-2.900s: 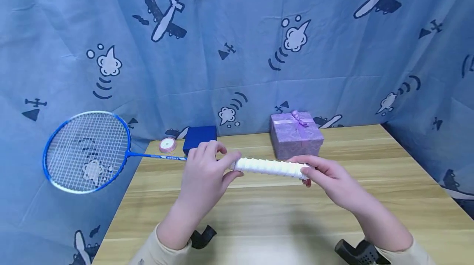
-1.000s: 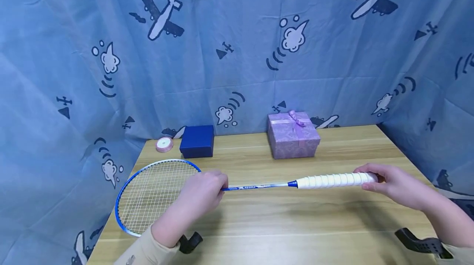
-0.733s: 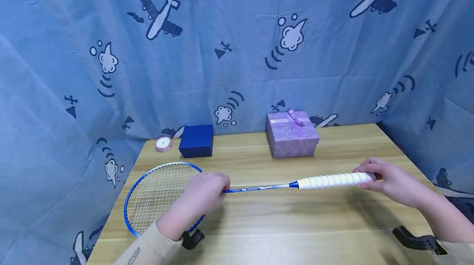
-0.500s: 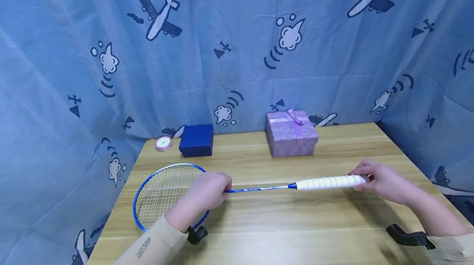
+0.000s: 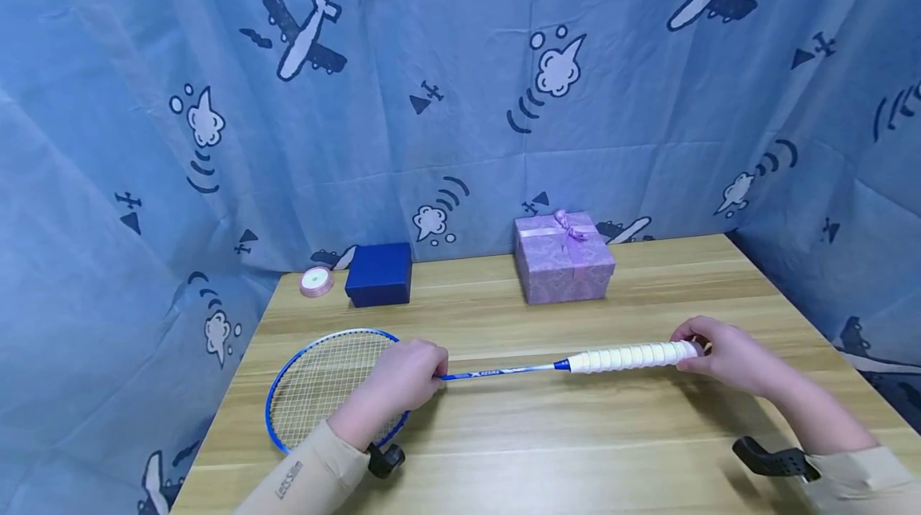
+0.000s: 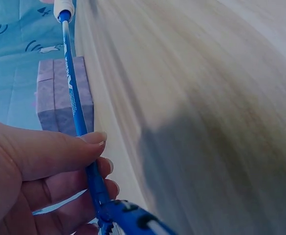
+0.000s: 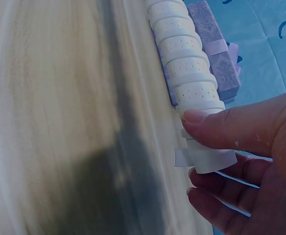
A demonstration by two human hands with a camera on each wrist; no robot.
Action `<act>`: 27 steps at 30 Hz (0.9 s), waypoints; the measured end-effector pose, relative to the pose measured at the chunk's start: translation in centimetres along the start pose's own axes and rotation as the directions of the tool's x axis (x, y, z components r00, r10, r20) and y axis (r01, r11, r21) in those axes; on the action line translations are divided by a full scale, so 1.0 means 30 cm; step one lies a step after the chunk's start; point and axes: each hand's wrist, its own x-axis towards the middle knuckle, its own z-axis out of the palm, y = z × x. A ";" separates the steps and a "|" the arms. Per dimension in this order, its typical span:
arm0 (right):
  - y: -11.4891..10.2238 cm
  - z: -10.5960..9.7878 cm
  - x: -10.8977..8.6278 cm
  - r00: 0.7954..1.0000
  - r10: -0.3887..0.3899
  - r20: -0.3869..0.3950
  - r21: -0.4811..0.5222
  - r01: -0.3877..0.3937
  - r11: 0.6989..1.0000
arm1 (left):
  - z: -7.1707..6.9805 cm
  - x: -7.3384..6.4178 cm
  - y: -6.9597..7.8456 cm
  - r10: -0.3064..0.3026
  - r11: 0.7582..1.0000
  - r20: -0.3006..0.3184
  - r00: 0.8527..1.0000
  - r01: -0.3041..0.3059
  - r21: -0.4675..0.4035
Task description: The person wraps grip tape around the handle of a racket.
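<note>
A blue and white badminton racket (image 5: 504, 371) lies across my view, its strung head at the left and its white wrapped handle at the right. My left hand (image 5: 406, 375) pinches the blue shaft close to the head; in the left wrist view the thumb (image 6: 77, 149) lies over the shaft with the fingers curled behind. My right hand (image 5: 727, 351) holds the butt end of the white grip (image 7: 187, 73) between thumb and fingers. A short loose flap of white tape sticks out at the butt in the right wrist view. My left forearm hides part of the racket head.
On the wooden table (image 5: 547, 451), a purple gift box (image 5: 564, 259) with a bow stands at the back. Further left are a dark blue box (image 5: 379, 275) and a pink ribbon roll (image 5: 316, 281). A blue patterned curtain (image 5: 460, 99) hangs behind.
Earlier the racket was raised, with my left hand at the top of the grip. That hand has shifted to the shaft, and the racket has come down close over the table.
</note>
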 end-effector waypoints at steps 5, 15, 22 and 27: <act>0.004 0.017 0.000 1.000 0.011 0.008 0.005 -0.011 1.000 | 0.017 0.006 -0.005 -0.015 1.000 0.020 1.000 0.015 0.005; 0.000 0.061 0.008 0.995 0.089 0.036 -0.005 -0.089 0.996 | 0.040 0.016 -0.010 -0.055 0.998 0.049 0.997 0.053 0.032; 0.009 0.069 0.010 0.990 0.131 0.059 -0.039 -0.129 0.991 | 0.065 0.015 -0.009 -0.041 0.999 0.034 0.999 0.040 0.025; 0.006 0.072 0.022 0.990 0.130 0.054 -0.045 -0.128 0.991 | 0.077 0.011 -0.010 -0.053 0.998 0.014 0.998 0.053 0.031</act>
